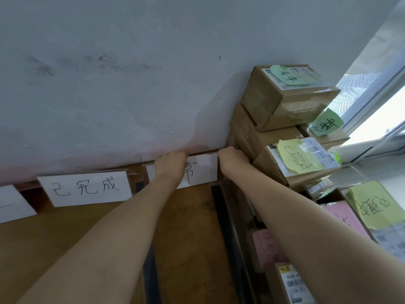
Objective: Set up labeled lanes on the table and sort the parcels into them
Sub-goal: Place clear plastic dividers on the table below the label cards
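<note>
A white paper label (pixel 202 170) with handwritten characters stands against the wall at the far edge of the wooden table (pixel 65 233). My left hand (pixel 169 164) grips its upper left part and my right hand (pixel 230 157) holds its upper right corner, fingers curled over the top edge. To the left stands a second white label (pixel 86 188) with three characters, and part of a third label (pixel 12 204) shows at the left border. Black tape strips (pixel 221 207) run across the table as lane lines.
Cardboard parcels (pixel 289 95) with green, yellow and pink sticky notes are stacked at the right, close to my right forearm. A window (pixel 377 106) lies beyond them. The grey wall (pixel 131 73) rises directly behind the labels.
</note>
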`<state>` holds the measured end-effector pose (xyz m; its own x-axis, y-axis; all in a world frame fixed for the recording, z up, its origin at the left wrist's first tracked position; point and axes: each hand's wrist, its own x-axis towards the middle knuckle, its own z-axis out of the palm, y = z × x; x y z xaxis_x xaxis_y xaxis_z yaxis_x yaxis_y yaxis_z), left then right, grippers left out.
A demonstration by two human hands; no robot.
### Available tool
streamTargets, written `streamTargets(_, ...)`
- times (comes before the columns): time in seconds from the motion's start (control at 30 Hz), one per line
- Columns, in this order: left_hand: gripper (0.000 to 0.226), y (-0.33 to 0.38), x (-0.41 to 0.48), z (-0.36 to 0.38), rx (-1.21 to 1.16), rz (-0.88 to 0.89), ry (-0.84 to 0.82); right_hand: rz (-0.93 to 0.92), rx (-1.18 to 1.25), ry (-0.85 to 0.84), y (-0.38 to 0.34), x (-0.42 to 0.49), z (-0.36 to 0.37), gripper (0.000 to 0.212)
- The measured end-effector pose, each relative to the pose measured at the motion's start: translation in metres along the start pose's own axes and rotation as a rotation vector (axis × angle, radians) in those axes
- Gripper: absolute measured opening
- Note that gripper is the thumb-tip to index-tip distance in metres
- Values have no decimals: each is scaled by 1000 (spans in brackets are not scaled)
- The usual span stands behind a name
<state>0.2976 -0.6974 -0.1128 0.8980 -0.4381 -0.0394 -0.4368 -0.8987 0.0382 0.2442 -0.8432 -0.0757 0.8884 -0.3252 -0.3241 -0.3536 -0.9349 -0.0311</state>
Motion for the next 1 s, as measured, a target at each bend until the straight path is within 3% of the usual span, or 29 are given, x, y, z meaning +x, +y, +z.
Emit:
streamTargets(0.4, 31, -4, -3, 4, -52, 7, 10, -75, -27, 67, -3, 7, -13, 25)
streamTargets(0.47, 31, -4, 0, 5, -51, 2, 10, -98, -31, 64, -4, 12, -15, 16)
streamTargets(1.0, 54, 1, -18, 0, -16, 60, 78, -85, -74, 33, 0, -5, -12, 36)
